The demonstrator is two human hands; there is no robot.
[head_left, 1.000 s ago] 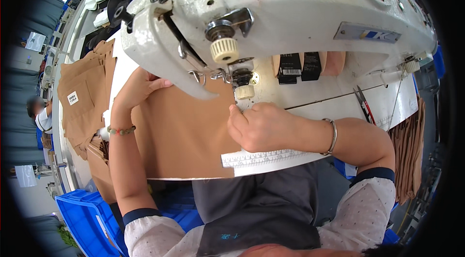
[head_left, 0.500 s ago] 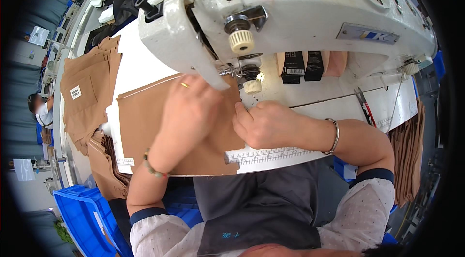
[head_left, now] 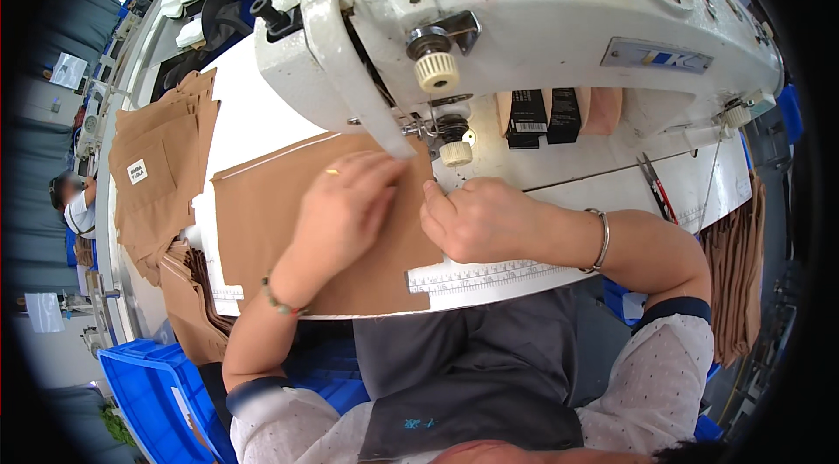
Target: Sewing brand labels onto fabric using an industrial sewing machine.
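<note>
A brown fabric panel (head_left: pixel 262 211) lies on the white sewing table, its far right corner by the needle area of the white sewing machine (head_left: pixel 524 18). My left hand (head_left: pixel 343 209) rests on the panel with its fingers stretched toward the machine head; a ring is on one finger. At the panel's right edge, my right hand (head_left: pixel 481 221) is closed, thumb and index finger together at the cloth. Its other fingers curl under, and the exact grip is partly hidden. The machine head covers the needle from above.
Brown pocketed pieces (head_left: pixel 144 158) are stacked at the left, and more folded brown cloth (head_left: pixel 734 280) hangs at the right. Red-handled snips (head_left: pixel 660 189) lie right of the machine. Black boxes (head_left: pixel 529 119) stand behind its arm. A ruler strip (head_left: pixel 489 276) runs along the front edge. A blue crate (head_left: pixel 149 385) sits lower left.
My left hand has drawn back slightly toward me from the machine head, its forearm shifting left. My right hand and the panel stay almost where they were.
</note>
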